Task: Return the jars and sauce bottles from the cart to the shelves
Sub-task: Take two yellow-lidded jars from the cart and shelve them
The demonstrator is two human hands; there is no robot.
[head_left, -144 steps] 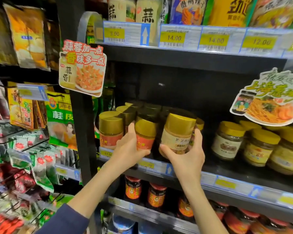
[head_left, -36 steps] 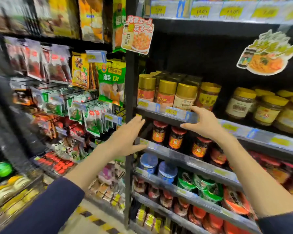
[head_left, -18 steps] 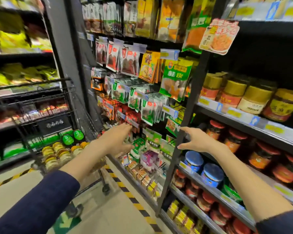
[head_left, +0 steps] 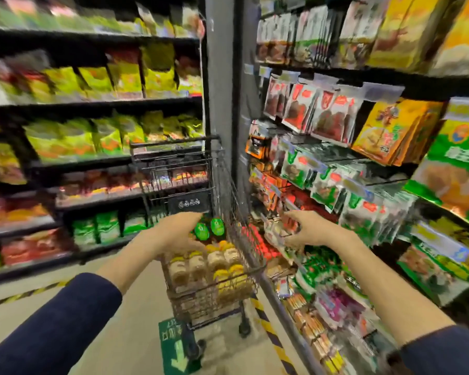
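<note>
A dark wire shopping cart [head_left: 251, 247] stands in the aisle ahead of me. Inside it are several yellow-lidded jars [head_left: 198, 267] in rows and two green-capped bottles [head_left: 209, 230] behind them. My left hand [head_left: 178, 234] hovers over the near jars, fingers spread and holding nothing. My right hand [head_left: 305, 230] is stretched out just right of the cart's rim, fingers apart and empty, in front of hanging packets. The picture is blurred by motion.
Shelves of hanging spice packets [head_left: 322, 115] line the right side close to the cart. Bagged goods fill the shelves [head_left: 100, 106] on the left. A grey pillar [head_left: 222, 77] stands behind the cart. The floor has yellow-black tape [head_left: 271, 331] and a green arrow sign [head_left: 176, 347].
My view has swung left from the jar shelf to the cart. Both empty hands have left the shelf; the left one is now over the jars in the cart.
</note>
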